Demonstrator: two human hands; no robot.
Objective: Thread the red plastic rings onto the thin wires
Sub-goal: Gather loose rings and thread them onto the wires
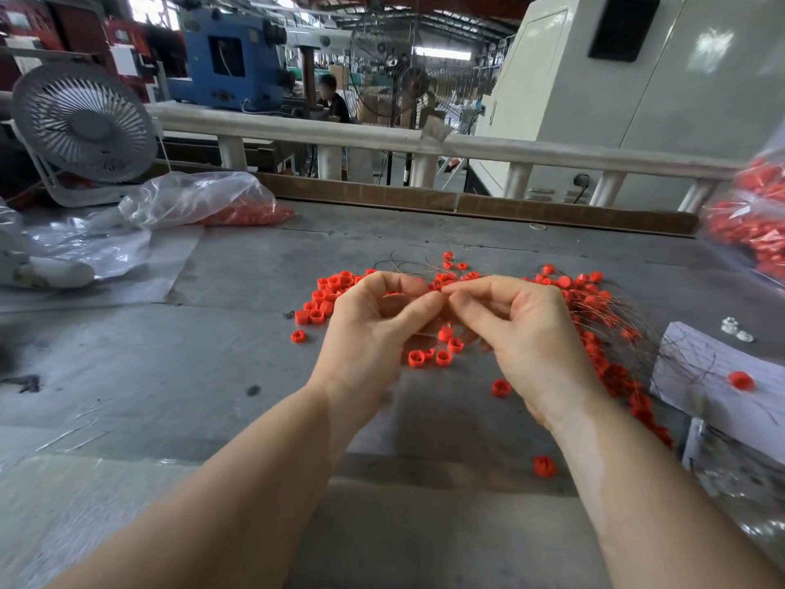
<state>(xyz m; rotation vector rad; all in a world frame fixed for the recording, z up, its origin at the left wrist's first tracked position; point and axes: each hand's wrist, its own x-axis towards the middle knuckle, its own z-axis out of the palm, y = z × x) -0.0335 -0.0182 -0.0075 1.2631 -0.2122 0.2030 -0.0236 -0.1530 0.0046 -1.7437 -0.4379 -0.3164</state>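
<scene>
Several loose red plastic rings [327, 297] lie scattered on the grey table [238, 359]. My left hand [374, 329] and my right hand [522, 329] are raised above them, fingertips meeting in the middle. The left thumb and forefinger pinch a small red ring, mostly hidden by the fingers. My right fingers pinch something fine at the same spot, seemingly a thin wire. More thin wires [611, 316] fan out to the right over rings, and some curl behind the hands [408, 259].
A clear bag of red rings [238, 206] lies at the back left beside a grey fan [85, 121]. Another full bag [752, 231] stands at the right edge. A white sheet [718, 376] with one ring lies right. A railing [382, 138] borders the back.
</scene>
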